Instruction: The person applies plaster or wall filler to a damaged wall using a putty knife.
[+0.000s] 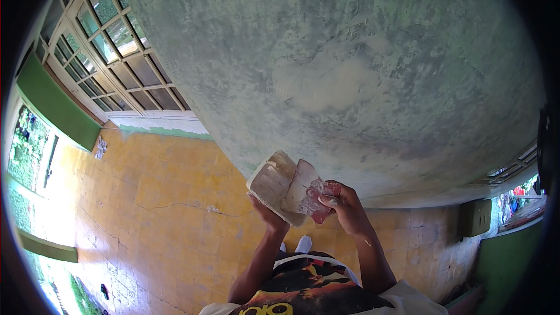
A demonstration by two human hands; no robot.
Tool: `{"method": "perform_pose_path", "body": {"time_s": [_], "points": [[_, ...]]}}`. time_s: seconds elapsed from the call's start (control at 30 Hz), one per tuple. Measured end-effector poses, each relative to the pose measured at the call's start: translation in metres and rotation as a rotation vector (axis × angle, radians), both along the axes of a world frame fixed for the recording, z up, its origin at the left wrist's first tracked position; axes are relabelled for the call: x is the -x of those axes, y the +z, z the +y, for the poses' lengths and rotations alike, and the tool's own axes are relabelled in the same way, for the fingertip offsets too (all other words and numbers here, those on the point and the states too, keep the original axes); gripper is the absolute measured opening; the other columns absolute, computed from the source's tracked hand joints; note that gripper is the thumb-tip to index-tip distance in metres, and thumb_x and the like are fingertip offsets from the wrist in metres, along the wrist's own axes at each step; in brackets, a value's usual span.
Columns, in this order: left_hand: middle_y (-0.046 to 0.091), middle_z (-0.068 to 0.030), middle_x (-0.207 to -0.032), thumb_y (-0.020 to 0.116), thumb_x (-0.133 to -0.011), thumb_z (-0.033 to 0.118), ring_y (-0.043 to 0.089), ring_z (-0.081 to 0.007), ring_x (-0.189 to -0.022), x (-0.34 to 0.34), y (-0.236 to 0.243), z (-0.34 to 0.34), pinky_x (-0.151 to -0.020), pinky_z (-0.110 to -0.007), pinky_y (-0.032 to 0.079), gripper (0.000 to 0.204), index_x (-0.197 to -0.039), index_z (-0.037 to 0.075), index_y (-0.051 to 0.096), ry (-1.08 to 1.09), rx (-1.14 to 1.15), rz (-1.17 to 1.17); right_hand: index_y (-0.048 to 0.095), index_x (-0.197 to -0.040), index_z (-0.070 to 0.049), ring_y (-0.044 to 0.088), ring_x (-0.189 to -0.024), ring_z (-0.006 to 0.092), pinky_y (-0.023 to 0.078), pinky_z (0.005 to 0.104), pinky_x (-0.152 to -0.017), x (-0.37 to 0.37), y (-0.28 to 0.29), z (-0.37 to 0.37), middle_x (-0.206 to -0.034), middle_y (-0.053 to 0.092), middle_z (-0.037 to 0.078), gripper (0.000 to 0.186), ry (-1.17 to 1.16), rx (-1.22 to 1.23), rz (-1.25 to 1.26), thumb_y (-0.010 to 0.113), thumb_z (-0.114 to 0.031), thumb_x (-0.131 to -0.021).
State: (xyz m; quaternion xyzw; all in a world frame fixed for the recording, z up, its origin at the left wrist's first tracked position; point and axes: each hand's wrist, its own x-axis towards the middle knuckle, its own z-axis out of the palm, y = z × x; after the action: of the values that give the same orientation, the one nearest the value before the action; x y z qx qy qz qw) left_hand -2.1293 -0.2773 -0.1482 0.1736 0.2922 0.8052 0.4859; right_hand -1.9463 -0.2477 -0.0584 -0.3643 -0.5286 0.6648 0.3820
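The left hand (269, 217) clasps an off-white, smeared tub (267, 181); the right hand (346, 205) pinches a scraper (304, 186), its red handle crusted pale, its coated blade at the tub's right rim.

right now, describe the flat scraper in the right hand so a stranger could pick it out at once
Find the large, patchy grey-green wall, then look to its lower edge: the left hand holds an off-white, squarish tub. Beside it, the right hand grips the flat, pale-bladed scraper, whose smeared red end sets it apart from the tub.
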Motion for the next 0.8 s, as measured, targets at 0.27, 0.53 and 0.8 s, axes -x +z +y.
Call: {"method": "perform_pose_path", "body": {"time_s": [0.27, 0.53, 0.8], "points": [[0.05, -0.0108, -0.148, 0.025, -0.109, 0.065, 0.051, -0.0296, -0.139, -0.008, -0.013, 0.003, -0.116, -0.049, 0.044, 0.07, -0.152, 0.012, 0.042, 0.238, 0.002, -0.02, 0.065, -0.121, 0.001, 0.073, -0.087, 0.0175, 0.062, 0.0327, -0.069, 0.007, -0.001, -0.006, -0.102, 0.072, 0.008, 0.026, -0.098, 0.296, 0.198, 0.064, -0.014, -0.101], [0.047, -0.012, -0.154, 0.024, -0.108, 0.067, 0.049, -0.0315, -0.141, 0.005, -0.024, 0.01, -0.117, -0.051, 0.043, 0.073, -0.156, 0.013, 0.039, 0.238, -0.039, 0.066, 0.065, -0.12, 0.002, 0.072, -0.084, 0.0153, 0.061, 0.0301, -0.068, 0.032, 0.005, -0.005, -0.103, 0.073, 0.007, 0.026, -0.144, 0.191, 0.15, 0.065, -0.015, -0.1], [0.053, -0.0147, -0.148, 0.02, -0.106, 0.071, 0.053, -0.0339, -0.138, 0.03, -0.027, 0.013, -0.114, -0.053, 0.046, 0.082, -0.153, 0.008, 0.044, 0.29, -0.024, 0.204, 0.065, -0.119, 0.006, 0.071, -0.082, 0.0141, 0.061, 0.0291, -0.066, 0.053, 0.014, -0.004, -0.102, 0.072, 0.009, 0.027, -0.154, 0.1, 0.08, 0.064, -0.015, -0.101]]}}
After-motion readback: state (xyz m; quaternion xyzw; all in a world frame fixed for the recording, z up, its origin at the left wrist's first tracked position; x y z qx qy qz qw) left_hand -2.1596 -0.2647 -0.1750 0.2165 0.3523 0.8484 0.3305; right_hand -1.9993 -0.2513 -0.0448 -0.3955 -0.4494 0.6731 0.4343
